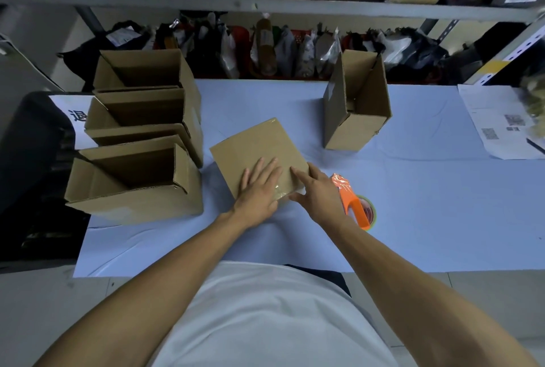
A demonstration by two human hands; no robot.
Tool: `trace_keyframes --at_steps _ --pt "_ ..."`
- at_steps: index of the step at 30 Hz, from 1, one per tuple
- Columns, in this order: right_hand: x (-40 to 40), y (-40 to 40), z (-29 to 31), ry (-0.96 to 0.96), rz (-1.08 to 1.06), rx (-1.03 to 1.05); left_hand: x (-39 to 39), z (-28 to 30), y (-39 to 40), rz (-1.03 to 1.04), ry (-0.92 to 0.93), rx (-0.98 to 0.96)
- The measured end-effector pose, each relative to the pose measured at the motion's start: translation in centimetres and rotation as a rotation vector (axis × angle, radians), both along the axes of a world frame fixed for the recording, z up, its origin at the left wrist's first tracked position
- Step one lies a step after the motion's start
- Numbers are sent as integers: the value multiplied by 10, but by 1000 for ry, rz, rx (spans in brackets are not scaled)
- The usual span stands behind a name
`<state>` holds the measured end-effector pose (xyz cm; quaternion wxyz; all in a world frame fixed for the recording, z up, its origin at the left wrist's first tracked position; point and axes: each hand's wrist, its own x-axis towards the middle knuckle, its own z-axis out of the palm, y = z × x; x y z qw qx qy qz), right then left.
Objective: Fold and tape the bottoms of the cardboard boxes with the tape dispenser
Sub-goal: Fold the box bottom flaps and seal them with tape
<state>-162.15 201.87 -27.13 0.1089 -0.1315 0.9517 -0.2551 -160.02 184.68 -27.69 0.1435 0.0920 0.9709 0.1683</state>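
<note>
- The box in hand (259, 148) lies bottom-up near the middle of the tabletop (413, 189). Its flaps are folded flat, and a glossy strip of clear tape (280, 192) shows over the near edge, so this bottom looks taped or very nearly so.
- The left hand (259, 189) lies flat on the cardboard with fingers straight and spread, pressing on the taped area. It holds nothing.
- The right hand (317, 192) touches the near right corner of the same box. Its forefinger is stretched along the top and the thumb is at the near edge; the fingers are relaxed and grip nothing.
- The tape dispenser (354, 204) lies on the tabletop just beside the right hand, released. It is bright orange plastic and carries a round roll.
- Three boxes (141, 130) stand together at the left with their open tops up, so their bottoms are probably done; I cannot see the tape on them.
- One more box (356, 107) stands apart at the right, tall and open, with its flaps loose. It may be next, but whether its bottom is sealed is hidden.
- The cardboard is plain brown corrugated board, matte and stiff, with sharp creases. A smooth pale blue sheet covers the tabletop, slightly wrinkled near the person.
- What remains, in my judgement: rubbing this tape down, standing the box with the others, and sealing any box that is open below.
</note>
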Motion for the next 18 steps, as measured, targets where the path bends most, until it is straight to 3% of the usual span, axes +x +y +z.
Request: trace_keyframes --at_steps 10,18 --pt "7 17 0 47 -23 -58 3 -4 -11 9 61 144" --pt "7 -1 8 -55 -102 17 6 -5 -8 -43 62 122"
